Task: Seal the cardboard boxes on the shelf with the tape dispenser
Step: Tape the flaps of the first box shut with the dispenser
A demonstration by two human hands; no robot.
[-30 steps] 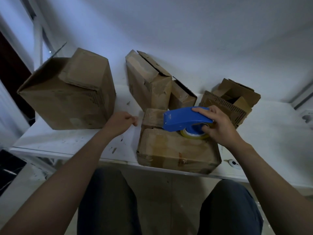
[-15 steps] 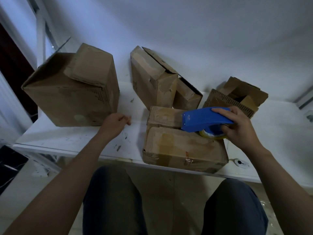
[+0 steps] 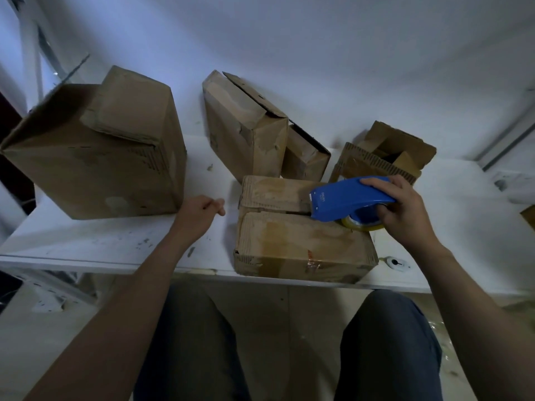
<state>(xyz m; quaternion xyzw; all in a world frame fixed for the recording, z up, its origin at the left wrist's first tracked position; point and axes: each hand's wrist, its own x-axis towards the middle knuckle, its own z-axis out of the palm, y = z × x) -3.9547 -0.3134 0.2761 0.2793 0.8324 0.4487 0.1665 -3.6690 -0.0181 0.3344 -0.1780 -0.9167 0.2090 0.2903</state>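
Tape dispenser (image 3: 344,198) blue; tape roll (image 3: 362,226) yellowish. Cardboard boxes (image 3: 301,241) brown, ribbed corrugation at edges. Shelf (image 3: 86,241) white, dark-speckled. Trousers (image 3: 388,348) dark blue.

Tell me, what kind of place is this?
Probably a storeroom or packing corner: worn cardboard boxes crowd a white shelf, and the right hand holds a blue tape dispenser.

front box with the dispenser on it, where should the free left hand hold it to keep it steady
Grip the front box by its left end wall, from the left, where the left hand is close. The flap seam runs left to right, with the tape dispenser in the right hand at its right end, so that wall probably stays clear.
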